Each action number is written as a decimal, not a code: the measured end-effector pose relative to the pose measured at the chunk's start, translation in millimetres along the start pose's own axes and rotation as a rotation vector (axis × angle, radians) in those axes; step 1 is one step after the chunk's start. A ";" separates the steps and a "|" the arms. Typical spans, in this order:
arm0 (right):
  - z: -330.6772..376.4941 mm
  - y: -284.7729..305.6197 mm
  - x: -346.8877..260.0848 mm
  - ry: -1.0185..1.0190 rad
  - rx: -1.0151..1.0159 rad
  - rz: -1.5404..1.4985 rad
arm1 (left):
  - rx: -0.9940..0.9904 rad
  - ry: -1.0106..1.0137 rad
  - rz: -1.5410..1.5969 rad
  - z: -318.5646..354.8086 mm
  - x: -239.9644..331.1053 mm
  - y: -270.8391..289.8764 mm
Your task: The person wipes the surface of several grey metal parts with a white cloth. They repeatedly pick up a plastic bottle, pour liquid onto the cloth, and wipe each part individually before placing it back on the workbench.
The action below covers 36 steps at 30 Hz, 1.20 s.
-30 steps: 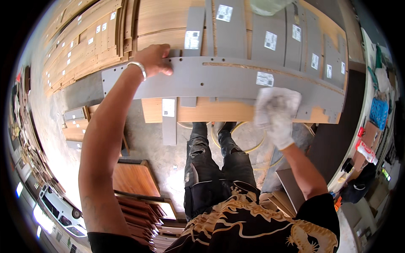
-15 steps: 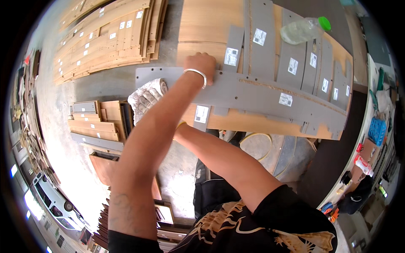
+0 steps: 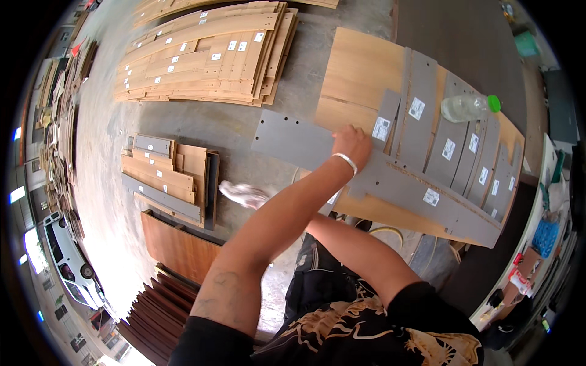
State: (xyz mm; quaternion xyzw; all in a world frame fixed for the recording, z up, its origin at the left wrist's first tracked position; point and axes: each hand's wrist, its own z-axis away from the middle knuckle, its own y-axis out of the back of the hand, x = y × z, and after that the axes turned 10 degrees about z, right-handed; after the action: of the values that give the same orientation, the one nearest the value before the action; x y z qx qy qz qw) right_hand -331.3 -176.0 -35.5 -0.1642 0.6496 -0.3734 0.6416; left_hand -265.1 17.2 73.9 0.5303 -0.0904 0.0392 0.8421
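A long grey board (image 3: 293, 141) with a row of holes near its left end lies slantwise over other panels, that end jutting out past them. My left hand (image 3: 353, 146) is closed over its far edge, wearing a white bracelet. The right arm crosses beneath my left forearm, which hides the right hand's fingers. A whitish cloth (image 3: 243, 194), smeared by motion, sticks out from behind that forearm, where the right hand is, apart from the board. Shorter grey boards (image 3: 418, 110) with white labels lie side by side on wide wood-coloured panels (image 3: 360, 61).
A clear bottle (image 3: 467, 108) with a green cap lies on the boards at right. Stacks of wood-coloured panels (image 3: 201, 61) lie on the floor at far left, with a smaller pile (image 3: 162, 177) nearer. Dark brown strips (image 3: 165, 317) are stacked at lower left.
The whitish cloth has gone from the long board's near left edge to a place off the board. My left hand stays on its far edge. The whole view has shifted.
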 end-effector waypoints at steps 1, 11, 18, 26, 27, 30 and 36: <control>31.3 3.3 6.9 -0.188 0.117 -0.104 | -0.013 -0.077 0.089 11.5 -11.9 -1.4; 472.0 16.2 -106.0 0.159 1.204 -0.148 | 0.184 -0.120 0.285 129.4 -18.3 -107.5; 522.0 28.4 -148.8 0.657 1.401 -0.407 | 0.155 -0.102 0.320 125.6 90.3 -135.9; 531.1 153.5 -150.1 0.526 1.615 -0.232 | 0.063 0.086 0.157 130.0 141.5 -125.9; 535.2 167.7 -164.2 0.512 1.647 -0.190 | 0.056 0.108 0.159 129.3 150.8 -124.3; 509.4 162.4 -258.0 0.559 1.591 -0.106 | 0.091 0.248 0.153 131.6 146.9 -121.4; 521.7 185.8 -327.4 0.128 1.640 1.231 | 0.106 0.344 0.189 114.0 182.1 -127.5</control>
State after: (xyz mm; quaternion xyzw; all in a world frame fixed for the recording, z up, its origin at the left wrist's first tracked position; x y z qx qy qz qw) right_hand 257.1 31.5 121.3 0.7064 0.1991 -0.3167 0.6009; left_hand -78.6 -146.3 44.2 0.5485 0.0076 0.2126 0.8086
